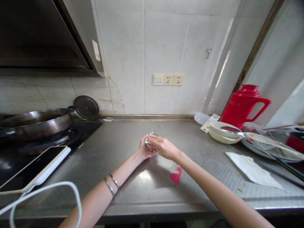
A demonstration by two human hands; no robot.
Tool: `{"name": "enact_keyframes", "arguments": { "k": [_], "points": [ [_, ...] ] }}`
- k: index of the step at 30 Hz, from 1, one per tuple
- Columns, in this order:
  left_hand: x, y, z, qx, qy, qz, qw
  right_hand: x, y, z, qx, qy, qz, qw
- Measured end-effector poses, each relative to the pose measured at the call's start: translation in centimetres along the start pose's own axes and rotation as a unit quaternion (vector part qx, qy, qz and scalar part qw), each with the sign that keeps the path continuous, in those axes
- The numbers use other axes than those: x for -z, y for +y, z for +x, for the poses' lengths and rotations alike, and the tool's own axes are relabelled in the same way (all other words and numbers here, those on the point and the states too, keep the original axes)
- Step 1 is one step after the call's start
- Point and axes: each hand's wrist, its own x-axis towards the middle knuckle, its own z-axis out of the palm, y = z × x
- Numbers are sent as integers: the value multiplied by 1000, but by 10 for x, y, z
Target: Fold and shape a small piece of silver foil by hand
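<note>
Over the middle of the counter, my left hand [143, 148] is closed around a small, clear, glass-like container [150, 146]. Much of it is hidden by my fingers, so its exact kind does not show. My right hand [165, 147] reaches across its top from the right, fingers together, pressing a small piece of white tissue [148, 138] against the rim. A torn red scrap [175, 175] lies on the metal counter [123, 193], nearer to me and below my right wrist.
A steel pan [35, 125] stands on the stove at left, near a phone [30, 171] with a white cable. At right are a red thermos [242, 107], stacked bowls [224, 133], a plate [251, 148] and a folded white napkin [253, 169]. Sockets [168, 79] are on the wall.
</note>
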Motion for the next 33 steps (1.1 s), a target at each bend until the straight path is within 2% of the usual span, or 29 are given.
{"name": "enact_keyframes", "arguments": {
  "k": [4, 9, 13, 17, 21, 28, 33],
  "points": [
    [-1, 5, -1, -24, 7, 41, 999, 2, 12, 0, 15, -19, 7, 1000],
    [-1, 9, -3, 15, -49, 125, 991, 3, 27, -6, 1, -41, -7, 999],
    [1, 11, -3, 29, -53, 127, 990, 2, 34, -13, -18, -30, -21, 999],
    [0, 10, -3, 17, -48, 98, 994, -1, 31, -17, -38, -10, -31, 999],
    [-4, 9, -5, -5, -50, 75, 996, -8, 22, -15, -89, 12, -42, 995],
    [-2, 6, -1, -33, 12, 39, 999, -23, 7, -2, -191, 69, -26, 979],
    [2, 6, 4, -20, 15, 26, 999, -33, 6, 0, -196, 111, -3, 974]
  ]
}}
